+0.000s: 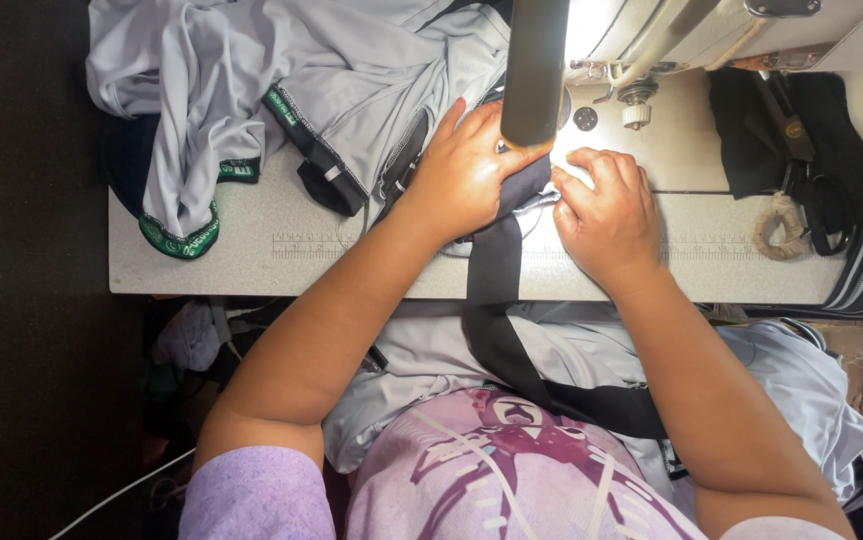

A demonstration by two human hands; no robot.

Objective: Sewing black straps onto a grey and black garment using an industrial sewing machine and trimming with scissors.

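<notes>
My left hand (464, 175) presses down on a black fabric strip (494, 290) and light grey cloth at the sewing machine's needle area. My right hand (607, 215) pinches the same strip and grey cloth just right of the needle, fingers curled. The strip runs from under the machine head (537, 70) toward me and across my lap. The needle itself is hidden by the dark machine part and bright lamp glare.
A heap of grey garments with green-black trim (252, 90) lies on the table's (202, 260) far left. Black scissors (817, 195) on dark cloth and a small rope ring (778, 230) sit at the right. More grey fabric (802, 380) hangs over my lap.
</notes>
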